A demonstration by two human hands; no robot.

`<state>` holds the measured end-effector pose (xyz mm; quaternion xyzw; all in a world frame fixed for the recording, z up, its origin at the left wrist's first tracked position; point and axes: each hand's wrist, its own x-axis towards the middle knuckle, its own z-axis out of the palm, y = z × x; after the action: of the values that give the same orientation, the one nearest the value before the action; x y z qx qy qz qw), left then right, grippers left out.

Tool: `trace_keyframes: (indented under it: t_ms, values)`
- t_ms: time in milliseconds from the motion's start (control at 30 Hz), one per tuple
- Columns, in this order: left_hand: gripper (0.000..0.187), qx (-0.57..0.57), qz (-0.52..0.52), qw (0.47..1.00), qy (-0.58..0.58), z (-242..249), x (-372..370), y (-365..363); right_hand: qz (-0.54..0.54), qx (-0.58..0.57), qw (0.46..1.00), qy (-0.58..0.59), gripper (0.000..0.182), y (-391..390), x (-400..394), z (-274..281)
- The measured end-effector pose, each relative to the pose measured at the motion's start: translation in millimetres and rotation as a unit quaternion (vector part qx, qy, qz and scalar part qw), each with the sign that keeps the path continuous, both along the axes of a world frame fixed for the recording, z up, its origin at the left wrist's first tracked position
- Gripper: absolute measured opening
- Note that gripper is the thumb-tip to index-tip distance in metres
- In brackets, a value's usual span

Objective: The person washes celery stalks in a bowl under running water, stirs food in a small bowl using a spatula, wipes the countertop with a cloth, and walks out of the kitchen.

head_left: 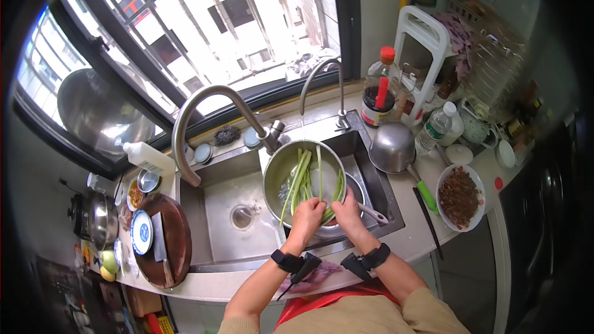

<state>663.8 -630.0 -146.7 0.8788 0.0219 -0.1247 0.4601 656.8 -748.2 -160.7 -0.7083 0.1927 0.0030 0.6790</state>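
Note:
A round metal basin sits over the divider and right bowl of the sink, with long green vegetable stalks lying in it. My left hand is closed around some of the stalks at the basin's near side. Close beside it, my right hand has its fingers curled on stalks at the right of the bunch. The fingertips of both hands are partly hidden. Underneath the basin, another vessel with a pale handle shows in part in the right bowl.
A curved faucet arches over the left sink bowl. Left stands a round chopping board with a cleaver and a blue-and-white dish. Right are a saucepan, a knife and a bowl of minced meat.

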Motion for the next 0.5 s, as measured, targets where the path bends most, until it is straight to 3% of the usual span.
trace_keyframes:
  t_ms: [33,67,100,167,300,500]
  values:
    - [0.022,-0.042,0.037,0.998,0.012,-6,1,0,-0.007,0.002,1.0,0.001,0.054,-4,-1,3]
    - [0.021,-0.154,0.057,0.985,0.045,-24,4,6,0.001,-0.011,1.0,0.003,0.054,-8,-2,5]
    - [0.021,-0.151,0.052,0.986,0.048,-19,5,9,0.01,-0.024,1.0,0.007,0.054,-11,-3,4]
    - [0.021,-0.264,0.177,0.939,0.134,-4,7,15,0.006,-0.003,1.0,0.019,0.055,-15,-3,-15]
    - [0.023,-0.28,0.178,0.928,0.169,-5,7,24,-0.002,0.07,0.996,0.06,0.057,-20,-4,4]
    - [0.028,-0.306,0.141,0.923,0.185,-13,-2,19,-0.001,0.034,0.998,0.055,0.059,-22,-1,-24]
